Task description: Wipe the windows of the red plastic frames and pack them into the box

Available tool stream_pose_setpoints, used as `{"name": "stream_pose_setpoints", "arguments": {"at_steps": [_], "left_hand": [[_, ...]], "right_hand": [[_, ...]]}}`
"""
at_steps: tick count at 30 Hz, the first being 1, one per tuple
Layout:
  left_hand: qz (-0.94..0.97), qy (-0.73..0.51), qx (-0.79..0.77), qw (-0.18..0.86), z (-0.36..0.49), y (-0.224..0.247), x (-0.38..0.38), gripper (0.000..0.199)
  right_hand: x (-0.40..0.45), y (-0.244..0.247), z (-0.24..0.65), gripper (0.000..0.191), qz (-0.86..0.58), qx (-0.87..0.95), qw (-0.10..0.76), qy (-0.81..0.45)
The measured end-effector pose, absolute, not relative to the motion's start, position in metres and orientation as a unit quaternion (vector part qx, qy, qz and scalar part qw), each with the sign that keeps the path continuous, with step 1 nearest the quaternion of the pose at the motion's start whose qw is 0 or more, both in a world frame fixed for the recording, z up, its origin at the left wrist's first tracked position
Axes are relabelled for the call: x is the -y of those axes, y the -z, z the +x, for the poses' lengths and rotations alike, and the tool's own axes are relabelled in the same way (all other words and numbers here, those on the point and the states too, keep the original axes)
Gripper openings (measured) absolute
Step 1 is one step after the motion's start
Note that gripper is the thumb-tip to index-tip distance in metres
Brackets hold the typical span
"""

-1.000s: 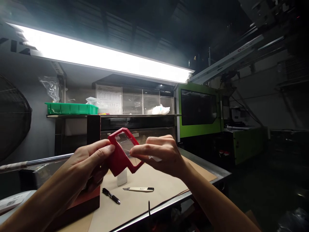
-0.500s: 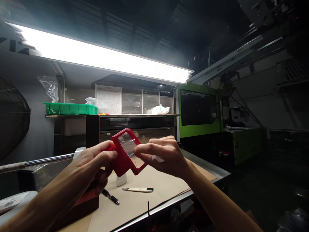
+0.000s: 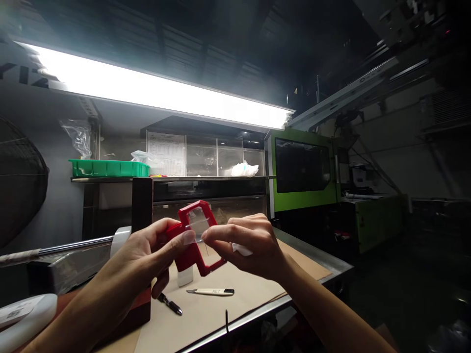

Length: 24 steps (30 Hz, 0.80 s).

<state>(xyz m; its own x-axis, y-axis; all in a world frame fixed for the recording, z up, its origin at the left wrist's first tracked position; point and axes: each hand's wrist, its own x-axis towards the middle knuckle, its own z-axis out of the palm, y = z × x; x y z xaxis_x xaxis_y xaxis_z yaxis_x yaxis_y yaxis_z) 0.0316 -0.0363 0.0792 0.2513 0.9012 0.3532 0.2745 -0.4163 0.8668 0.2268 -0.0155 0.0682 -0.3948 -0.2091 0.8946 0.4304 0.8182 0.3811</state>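
Over the bench I hold a red plastic frame (image 3: pixel 187 257) with a large window opening in my left hand (image 3: pixel 147 252). The left fingers are closed on its left side, with the thumb across the front. My right hand (image 3: pixel 252 240) pinches a thin clear film (image 3: pixel 197 228) between thumb and index finger. That film stretches across the window to my left thumb. A crumpled white wad (image 3: pixel 242 249) is tucked in my right palm. Below the hands lie a craft knife (image 3: pixel 211 292) and a black pen (image 3: pixel 171 305). A white block (image 3: pixel 185 277) stands behind the frame.
Brown paper (image 3: pixel 198 318) covers the metal-edged bench. A roll on a metal rod (image 3: pixel 77 244) is at left. A green tray (image 3: pixel 110 168) and a white crumpled bundle (image 3: pixel 245 169) sit on the shelf, under a bright lamp (image 3: pixel 165 88). A green machine (image 3: pixel 305 198) stands right.
My left thumb has moved right, onto the edge of the film. The frame has turned slightly and dropped a little, and the film now spans from my left thumb to my right fingertips.
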Motion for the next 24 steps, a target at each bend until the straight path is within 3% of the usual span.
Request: {"name": "stream_pose_setpoints", "arguments": {"at_steps": [3, 10, 24], "left_hand": [[0.708, -0.457, -0.378, 0.384, 0.030, -0.079, 0.036, 0.029], [0.702, -0.475, -0.389, 0.360, 0.031, -0.081, 0.039, 0.031], [0.707, -0.445, -0.412, 0.363, 0.026, -0.082, 0.046, 0.051]], "right_hand": [[0.016, -0.067, 0.229, 0.010, -0.080, 0.777, 0.532, 0.328], [0.019, -0.066, 0.231, 0.012, -0.082, 0.748, 0.516, 0.411], [0.021, -0.068, 0.235, 0.010, -0.088, 0.747, 0.520, 0.406]]}}
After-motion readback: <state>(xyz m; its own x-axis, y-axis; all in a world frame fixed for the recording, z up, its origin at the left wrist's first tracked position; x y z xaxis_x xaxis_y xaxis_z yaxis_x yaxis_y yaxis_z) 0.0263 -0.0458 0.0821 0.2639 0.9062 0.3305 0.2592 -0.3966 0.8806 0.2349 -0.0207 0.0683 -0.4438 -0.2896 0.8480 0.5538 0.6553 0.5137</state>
